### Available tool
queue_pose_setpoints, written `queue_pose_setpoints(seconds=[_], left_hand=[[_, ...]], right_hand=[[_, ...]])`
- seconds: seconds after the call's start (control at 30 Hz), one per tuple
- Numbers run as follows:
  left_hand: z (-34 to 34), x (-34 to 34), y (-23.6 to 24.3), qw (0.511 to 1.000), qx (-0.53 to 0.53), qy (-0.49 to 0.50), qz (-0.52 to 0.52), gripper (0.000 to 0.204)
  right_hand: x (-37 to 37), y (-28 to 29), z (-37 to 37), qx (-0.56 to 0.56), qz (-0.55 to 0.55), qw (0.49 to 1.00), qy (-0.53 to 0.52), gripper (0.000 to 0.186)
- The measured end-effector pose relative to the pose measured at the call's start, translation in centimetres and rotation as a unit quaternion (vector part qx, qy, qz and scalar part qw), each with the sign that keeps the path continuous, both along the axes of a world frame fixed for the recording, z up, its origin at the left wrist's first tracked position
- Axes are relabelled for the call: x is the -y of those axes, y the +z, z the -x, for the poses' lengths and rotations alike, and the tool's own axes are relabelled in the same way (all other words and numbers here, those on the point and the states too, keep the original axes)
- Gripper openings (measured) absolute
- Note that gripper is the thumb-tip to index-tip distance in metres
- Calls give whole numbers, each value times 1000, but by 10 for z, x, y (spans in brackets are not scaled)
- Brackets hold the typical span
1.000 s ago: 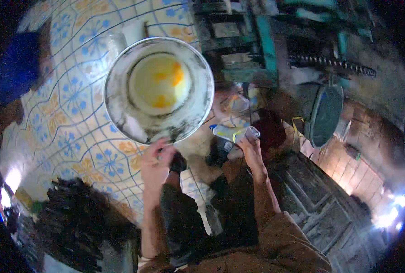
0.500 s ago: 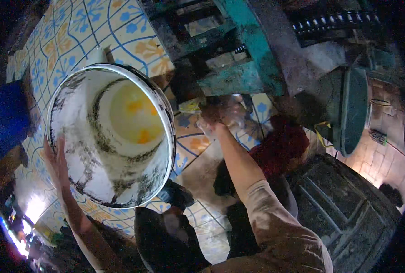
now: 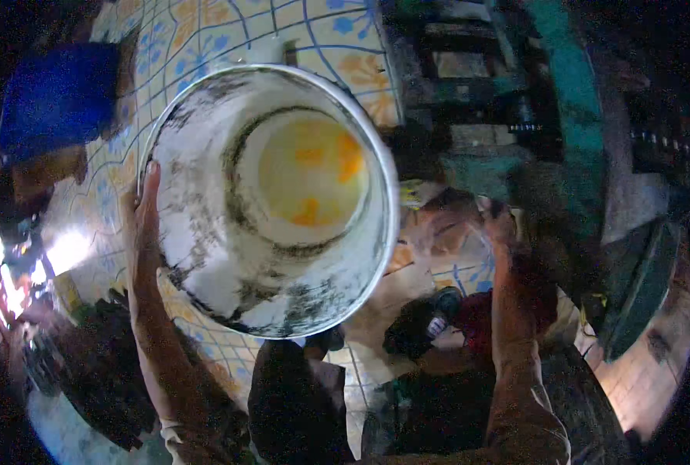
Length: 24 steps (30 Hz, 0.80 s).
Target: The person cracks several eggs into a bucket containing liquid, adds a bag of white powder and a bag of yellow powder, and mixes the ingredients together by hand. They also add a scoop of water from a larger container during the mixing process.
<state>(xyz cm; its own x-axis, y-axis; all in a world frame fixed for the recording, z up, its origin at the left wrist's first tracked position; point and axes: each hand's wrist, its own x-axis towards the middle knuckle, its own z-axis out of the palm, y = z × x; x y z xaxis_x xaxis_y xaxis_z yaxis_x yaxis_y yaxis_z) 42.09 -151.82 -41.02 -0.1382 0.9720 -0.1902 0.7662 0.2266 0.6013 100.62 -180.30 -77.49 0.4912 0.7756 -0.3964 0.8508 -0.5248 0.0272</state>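
A large white bucket (image 3: 205, 225), stained black inside, tilts with its mouth toward me. At its bottom shows a pale yellow patch with orange spots (image 3: 308, 211). My left hand (image 3: 145, 205) is closed on the bucket's left rim, thumb inside and the other fingers mostly hidden behind the wall. To the right of the bucket, my right hand (image 3: 498, 226) is raised apart from it, fingers curled and blurred. Beside those fingers is a thin, see-through shape (image 3: 449, 221) whose kind I cannot make out.
Blue and orange patterned tiles (image 3: 345, 46) cover the floor. A worn green frame (image 3: 569, 85) stands at the back right, and a dark green board-like thing (image 3: 643, 287) leans at the right. A blue thing (image 3: 58, 97) lies far left. Dark red cloth (image 3: 542, 298) shows below my right hand.
In the picture, the bucket and my left hand have moved right and up as the view swung. My right hand has shifted right, further away from the green frame's lower edge.
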Motion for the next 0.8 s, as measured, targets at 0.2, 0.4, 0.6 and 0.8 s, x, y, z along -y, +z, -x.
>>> queue_pose_setpoints(seconds=[0.2,0.4,0.6,0.8], left_hand=[[-52,23,14,982,141,120,41,62],[-54,61,46,974,167,150,-5,29],[-82,90,55,958,214,192,22,37],[-74,110,58,925,264,271,37,39]], right_hand=[[86,33,-79,308,249,904,160,44],[32,259,51,-12,-12,984,-175,47],[12,444,122,-70,-18,997,-25,43],[-117,468,259,-240,177,954,30,42]])
